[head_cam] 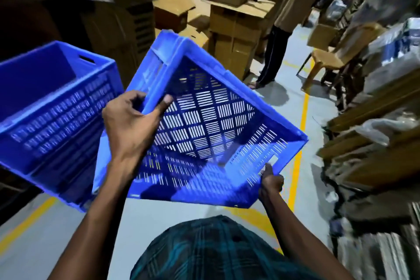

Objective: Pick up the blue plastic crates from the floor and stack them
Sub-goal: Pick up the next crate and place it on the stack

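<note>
I hold a blue slotted plastic crate [204,125] in the air in front of me, tilted with its open side toward me. My left hand [134,120] grips its left rim, thumb inside. My right hand [270,179] grips the lower right rim near a handle slot. A second blue crate [52,107] stands upright at the left, right beside the held one; it tops what looks like a stack of crates, the lower part blurred.
Stacked cardboard boxes [236,29] stand behind the crates. Another person [279,27] stands at the back right beside a plastic chair [329,59]. Bundled goods [375,143] line the right side. Yellow lines [297,143] mark the grey floor.
</note>
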